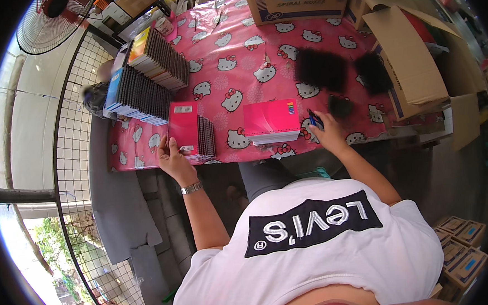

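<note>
Fingers of my left hand (173, 157) rest flat on the red notebooks (189, 129); my right hand (326, 132) pinches a blue pen (315, 120). Best square the stack first.

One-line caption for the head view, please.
Left hand on a pile of pink spiral notebooks, right hand holding a blue pen beside a second pile.

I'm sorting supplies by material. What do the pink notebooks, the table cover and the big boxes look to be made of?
Pink notebooks: glossy card covers over white paper pages; the left stack shows dark spiral wire.
Table cover: printed plastic sheet, probably, with a slight sheen and creases.
Boxes: matt brown corrugated cardboard, flaps open.
</note>
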Action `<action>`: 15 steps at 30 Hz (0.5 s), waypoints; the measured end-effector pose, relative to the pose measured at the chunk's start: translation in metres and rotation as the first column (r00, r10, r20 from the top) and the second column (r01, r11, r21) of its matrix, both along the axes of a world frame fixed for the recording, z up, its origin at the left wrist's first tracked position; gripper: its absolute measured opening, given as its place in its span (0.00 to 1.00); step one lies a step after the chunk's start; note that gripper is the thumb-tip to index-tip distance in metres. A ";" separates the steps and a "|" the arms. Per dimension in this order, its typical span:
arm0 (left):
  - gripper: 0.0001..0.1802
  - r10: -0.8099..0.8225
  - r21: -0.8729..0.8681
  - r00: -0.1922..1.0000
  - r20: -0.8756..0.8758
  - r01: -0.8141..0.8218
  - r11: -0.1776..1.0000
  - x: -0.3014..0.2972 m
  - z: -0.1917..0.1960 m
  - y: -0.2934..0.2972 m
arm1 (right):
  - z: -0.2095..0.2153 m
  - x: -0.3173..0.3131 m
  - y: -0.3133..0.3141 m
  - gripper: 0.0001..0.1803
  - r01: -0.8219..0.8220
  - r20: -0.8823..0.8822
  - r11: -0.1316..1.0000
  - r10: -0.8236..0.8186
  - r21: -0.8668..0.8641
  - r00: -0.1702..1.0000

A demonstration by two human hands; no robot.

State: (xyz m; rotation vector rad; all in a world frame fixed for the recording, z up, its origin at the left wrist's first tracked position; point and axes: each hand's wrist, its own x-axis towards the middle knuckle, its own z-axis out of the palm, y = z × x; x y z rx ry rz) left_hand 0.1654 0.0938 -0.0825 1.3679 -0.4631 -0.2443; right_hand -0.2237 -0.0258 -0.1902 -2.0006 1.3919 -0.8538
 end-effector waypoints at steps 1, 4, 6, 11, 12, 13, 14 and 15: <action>0.10 0.015 0.069 0.999 0.034 -0.018 0.997 0.012 -0.012 0.006 | -0.017 0.000 0.002 0.24 -0.019 -0.063 0.992 0.011 -0.122 0.998; 0.11 0.100 0.345 0.941 0.323 -0.216 0.913 0.038 -0.043 0.021 | -0.013 0.009 -0.004 0.17 -0.050 -0.100 0.936 0.015 -0.349 0.995; 0.11 0.089 0.473 0.819 0.566 -0.412 0.779 0.029 -0.039 0.027 | 0.009 0.001 -0.034 0.14 -0.032 -0.115 0.922 -0.013 -0.385 0.993; 0.14 0.150 0.457 0.847 0.510 -0.415 0.787 0.041 -0.060 0.027 | -0.008 -0.076 -0.156 0.15 0.388 -0.190 0.862 -0.462 -0.327 0.866; 0.14 0.134 0.467 0.858 0.495 -0.393 0.792 0.041 -0.063 0.021 | -0.020 -0.090 -0.173 0.17 0.459 -0.272 0.844 -0.528 -0.278 0.805; 0.14 0.137 0.477 0.864 0.484 -0.392 0.787 0.041 -0.064 0.025 | -0.025 -0.086 -0.178 0.18 0.479 -0.331 0.849 -0.528 -0.223 0.782; 0.14 0.145 0.466 0.851 0.505 -0.410 0.784 0.042 -0.066 0.026 | -0.029 -0.084 -0.182 0.20 0.502 -0.389 0.848 -0.526 -0.169 0.757; 0.14 0.150 0.454 0.837 0.526 -0.426 0.782 0.042 -0.068 0.023 | -0.033 -0.082 -0.187 0.22 0.528 -0.446 0.841 -0.520 -0.117 0.729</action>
